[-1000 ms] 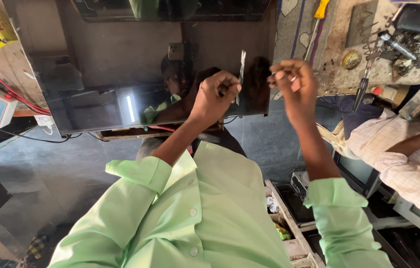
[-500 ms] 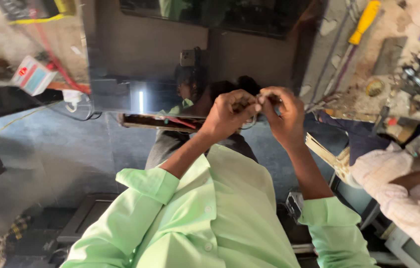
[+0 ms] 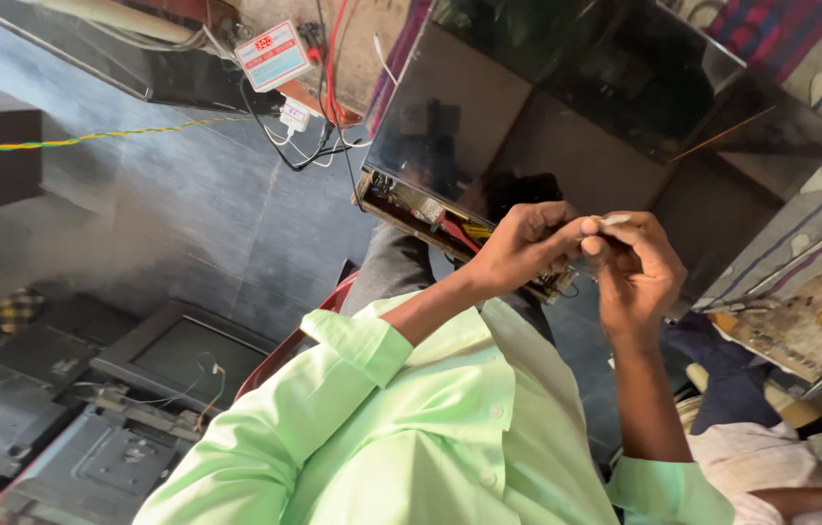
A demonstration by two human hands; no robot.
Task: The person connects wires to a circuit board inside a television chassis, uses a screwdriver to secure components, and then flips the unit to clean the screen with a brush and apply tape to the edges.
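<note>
From my remote seat I saw both hands raised together before a large dark glossy flat screen panel [image 3: 566, 117]. The left hand [image 3: 523, 248] and right hand [image 3: 639, 272] met fingertip to fingertip, pinching a small pale thin strip [image 3: 615, 220] between them — just above the panel's exposed lower edge with red wiring [image 3: 435, 219].

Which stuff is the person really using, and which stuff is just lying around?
In use:
left hand
right hand
small pale strip pinched between the fingers
big dark glossy screen panel

Lying about:
old dark television sets
white meter box with red digits
yellow-green twisted cord
</note>
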